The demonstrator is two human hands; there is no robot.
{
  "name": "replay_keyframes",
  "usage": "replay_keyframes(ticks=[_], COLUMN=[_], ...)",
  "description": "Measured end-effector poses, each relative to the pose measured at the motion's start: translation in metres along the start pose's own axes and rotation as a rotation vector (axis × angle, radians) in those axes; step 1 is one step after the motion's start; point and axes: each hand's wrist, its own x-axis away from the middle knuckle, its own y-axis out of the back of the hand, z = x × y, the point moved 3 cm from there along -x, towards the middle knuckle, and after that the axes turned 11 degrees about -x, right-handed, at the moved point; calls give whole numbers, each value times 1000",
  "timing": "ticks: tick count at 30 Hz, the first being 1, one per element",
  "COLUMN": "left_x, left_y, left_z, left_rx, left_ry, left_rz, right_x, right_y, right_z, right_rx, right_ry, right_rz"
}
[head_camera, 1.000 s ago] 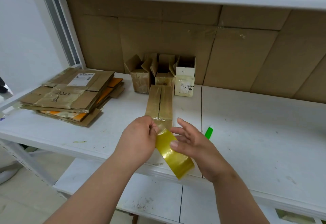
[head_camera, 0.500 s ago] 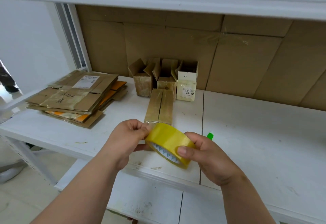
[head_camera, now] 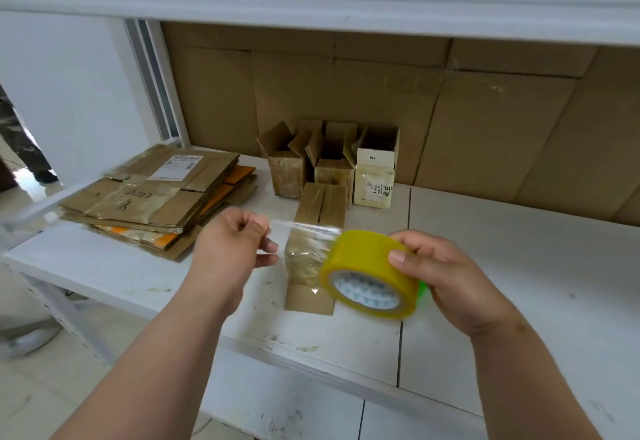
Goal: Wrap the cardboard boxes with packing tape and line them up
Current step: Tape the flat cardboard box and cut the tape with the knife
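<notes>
My right hand (head_camera: 446, 277) grips a yellow roll of packing tape (head_camera: 367, 266) above the white shelf. A clear strip of tape (head_camera: 304, 252) stretches from the roll to the left, and my left hand (head_camera: 235, 242) pinches its free end. Under the strip lies a long flat cardboard box (head_camera: 320, 202), partly hidden by the tape and the roll. Behind it, three small open boxes (head_camera: 332, 166) stand side by side against the cardboard back wall.
A stack of flattened cardboard (head_camera: 156, 197) lies at the shelf's left end. A green object (head_camera: 423, 289) peeks out behind the roll. The white shelf (head_camera: 519, 266) extends to the right, with another shelf overhead. A person's leg (head_camera: 20, 142) stands at far left.
My left hand has pulled the tape's end away to the left, so a clear strip now spans between my hands. The roll has shifted right with my right hand.
</notes>
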Motion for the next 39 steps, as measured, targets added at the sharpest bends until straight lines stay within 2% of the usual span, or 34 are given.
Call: replay_keyframes(ticks=[4, 9, 18, 25, 29, 34, 39], left_x=[-16, -25, -41, -46, -44, -42, -40], left_y=[8, -3, -8, -10, -15, -27, -24], left_z=[2, 18, 42, 66, 86, 86, 76], left_rx=[18, 3, 12, -43, -111, -315, -367], left_ry=[39, 130, 252, 354, 395, 294, 147], left_rz=[-38, -1, 29, 72, 117, 131, 118], right_x=[-8, -21, -39, -47, -55, -63, -62], right_y=[23, 29, 21, 14, 3, -21, -31], right_z=[12, 1, -11, -16, -14, -13, -7], right_rx=[112, 273, 371, 479, 641, 866, 893], right_ry=[-8, -125, -289, -383, -416, -425, -419], right_rz=[-94, -124, -244, -243, -177, -125, -118])
